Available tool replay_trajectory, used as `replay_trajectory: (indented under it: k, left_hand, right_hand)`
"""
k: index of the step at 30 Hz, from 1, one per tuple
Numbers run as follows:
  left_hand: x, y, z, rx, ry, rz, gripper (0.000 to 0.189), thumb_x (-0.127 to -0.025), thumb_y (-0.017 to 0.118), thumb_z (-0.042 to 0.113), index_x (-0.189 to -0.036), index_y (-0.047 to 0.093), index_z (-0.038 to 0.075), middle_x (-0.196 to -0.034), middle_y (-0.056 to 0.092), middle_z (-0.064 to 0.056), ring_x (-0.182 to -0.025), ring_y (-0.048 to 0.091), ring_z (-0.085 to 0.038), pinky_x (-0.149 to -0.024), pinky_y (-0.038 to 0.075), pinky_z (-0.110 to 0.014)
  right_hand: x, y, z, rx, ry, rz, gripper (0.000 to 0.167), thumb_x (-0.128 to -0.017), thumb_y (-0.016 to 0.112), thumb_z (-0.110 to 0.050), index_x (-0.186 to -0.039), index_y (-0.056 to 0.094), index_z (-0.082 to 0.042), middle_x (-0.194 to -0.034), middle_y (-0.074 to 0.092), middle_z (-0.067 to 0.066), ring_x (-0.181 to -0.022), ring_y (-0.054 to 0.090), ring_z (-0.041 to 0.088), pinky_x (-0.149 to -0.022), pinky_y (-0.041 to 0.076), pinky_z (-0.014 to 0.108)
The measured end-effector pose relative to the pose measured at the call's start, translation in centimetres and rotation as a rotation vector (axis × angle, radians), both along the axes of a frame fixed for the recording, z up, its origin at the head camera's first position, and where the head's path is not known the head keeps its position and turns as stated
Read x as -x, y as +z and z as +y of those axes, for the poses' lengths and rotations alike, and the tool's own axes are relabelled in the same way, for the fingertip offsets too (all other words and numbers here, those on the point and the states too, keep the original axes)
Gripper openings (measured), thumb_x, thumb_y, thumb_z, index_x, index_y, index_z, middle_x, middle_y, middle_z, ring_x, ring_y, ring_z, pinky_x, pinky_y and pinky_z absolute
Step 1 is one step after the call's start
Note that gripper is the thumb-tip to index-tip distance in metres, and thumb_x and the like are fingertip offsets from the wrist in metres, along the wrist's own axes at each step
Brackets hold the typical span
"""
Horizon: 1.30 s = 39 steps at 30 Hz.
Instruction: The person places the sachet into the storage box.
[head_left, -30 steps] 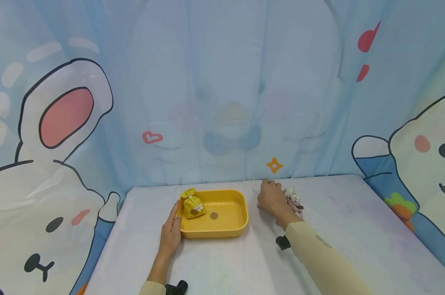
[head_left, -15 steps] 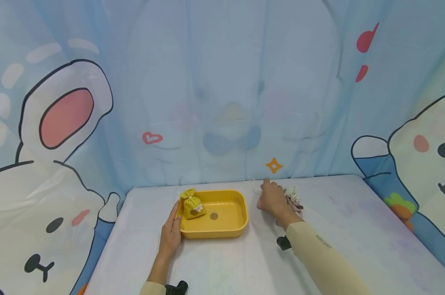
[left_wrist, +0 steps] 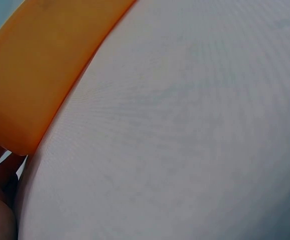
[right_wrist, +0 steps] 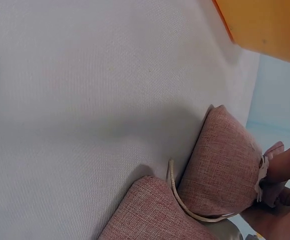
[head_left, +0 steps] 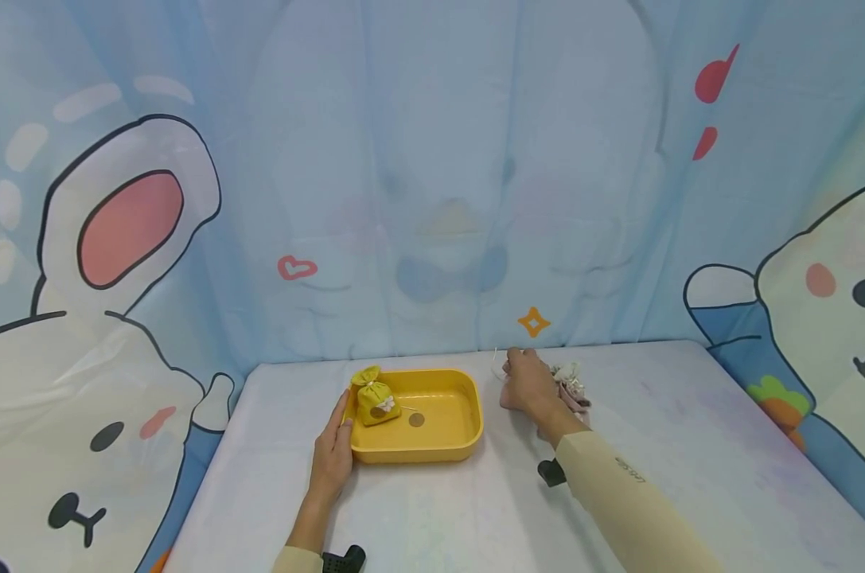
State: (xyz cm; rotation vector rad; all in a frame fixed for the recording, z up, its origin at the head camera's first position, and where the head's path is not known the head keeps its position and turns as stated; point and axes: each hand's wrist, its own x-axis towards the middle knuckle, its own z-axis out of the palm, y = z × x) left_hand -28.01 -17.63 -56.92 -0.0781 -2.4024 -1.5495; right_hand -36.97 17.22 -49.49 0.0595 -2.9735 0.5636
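Observation:
My left hand [head_left: 332,454] rests along the outer left side of a yellow tray [head_left: 439,455], its fingers lying against the wall. Inside the tray, a yellow-green drawstring pouch [head_left: 376,403] leans at the left beside a round brownish disc [head_left: 416,419]. To the right, my right hand [head_left: 532,386] pinches the gathered neck of a pinkish-brown drawstring pouch [right_wrist: 220,165], which appears upright on the cloth in the right wrist view. A second pinkish-brown pouch [right_wrist: 155,215] lies close by, with a pale cord [right_wrist: 177,197] between the two. My hand hides much of both in the head view.
A whitish cloth covers the table [head_left: 418,517]. Behind it hangs a blue curtain [head_left: 432,159] printed with cartoon animals, meeting the table's back edge. Pale gathered fabric [head_left: 571,382] shows just right of my right hand.

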Motion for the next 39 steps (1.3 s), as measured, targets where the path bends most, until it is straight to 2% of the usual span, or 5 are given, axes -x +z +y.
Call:
replay_trajectory:
  k: [6, 17, 24, 31, 39]
  left_hand:
    - [-0.1, 0.0, 0.0, -0.006, 0.001, -0.006, 0.053, -0.112, 0.032, 0.015, -0.165, 0.032, 0.020, -0.169, 0.036, -0.001, -0.157, 0.031, -0.024, -0.129, 0.026, -0.047]
    - [0.0, -0.4, -0.1, -0.007, -0.006, 0.012, 0.052, -0.113, 0.032, 0.017, -0.165, 0.032, 0.019, -0.169, 0.036, -0.001, -0.157, 0.032, -0.024, -0.129, 0.027, -0.046]
    - [0.0, -0.4, 0.0, -0.011, -0.003, 0.009, 0.052, -0.113, 0.032, 0.017, -0.165, 0.033, 0.020, -0.169, 0.036, -0.001, -0.157, 0.032, -0.024, -0.129, 0.027, -0.047]
    - [0.1, -0.2, 0.0, -0.016, -0.005, 0.005, 0.053, -0.112, 0.032, 0.015, -0.165, 0.033, 0.019, -0.169, 0.036, -0.001, -0.157, 0.031, -0.025, -0.129, 0.026, -0.048]
    - [0.1, -0.1, 0.0, -0.012, -0.003, 0.001, 0.053, -0.112, 0.033, 0.014, -0.165, 0.033, 0.018, -0.169, 0.036, -0.001, -0.157, 0.031, -0.026, -0.129, 0.026, -0.049]
  right_hand:
    - [-0.1, 0.1, 0.1, 0.051, -0.006, 0.054, 0.022, -0.080, 0.062, 0.004, -0.099, 0.067, -0.005, -0.095, 0.063, 0.011, -0.083, 0.058, 0.027, -0.074, 0.055, 0.044]
    - [0.0, 0.0, -0.1, 0.113, -0.007, 0.156, 0.022, -0.089, 0.054, 0.007, -0.102, 0.069, -0.001, -0.091, 0.062, 0.012, -0.083, 0.057, 0.027, -0.076, 0.054, 0.044]
    - [-0.3, 0.3, -0.3, 0.142, 0.051, 0.265, 0.023, -0.097, 0.058, 0.004, -0.115, 0.071, 0.000, -0.103, 0.068, 0.017, -0.095, 0.067, 0.032, -0.083, 0.060, 0.048]
    - [-0.5, 1.3, -0.9, 0.175, 0.097, 0.386, 0.028, -0.103, 0.053, 0.000, -0.127, 0.067, 0.001, -0.117, 0.068, 0.020, -0.108, 0.067, 0.036, -0.092, 0.060, 0.052]
    - [-0.6, 2.6, -1.9, 0.220, 0.176, 0.583, 0.028, -0.103, 0.052, 0.003, -0.125, 0.070, 0.003, -0.119, 0.069, 0.021, -0.105, 0.069, 0.036, -0.088, 0.062, 0.049]
